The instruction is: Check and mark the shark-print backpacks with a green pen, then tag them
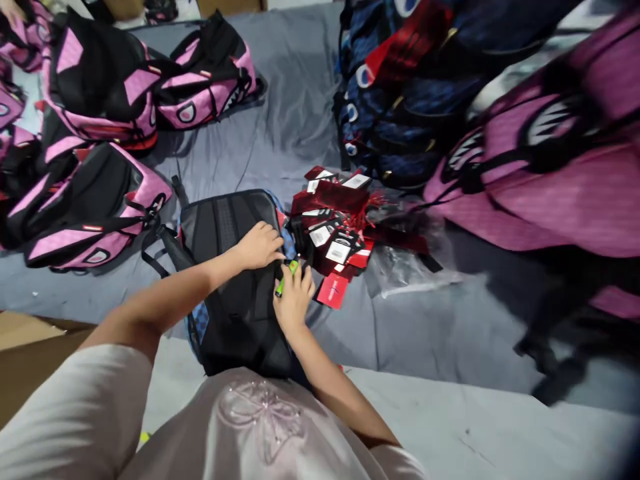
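Note:
A black backpack [235, 267] with blue checked sides lies back-up on the grey cloth in front of me. My left hand [259, 245] rests on its right edge with fingers curled against the fabric. My right hand [294, 298] is closed around a small green tool [286, 277], its tip at the backpack's edge beside my left hand. Just right of both hands lies a heap of red and black hang tags [336, 227] with white labels.
Pink and black shark-face backpacks [100, 87] are piled at the left and back left. Dark blue backpacks [400, 100] are stacked at the back right, and a blurred pink one [550, 167] fills the right. A clear plastic bag [405, 273] lies by the tags.

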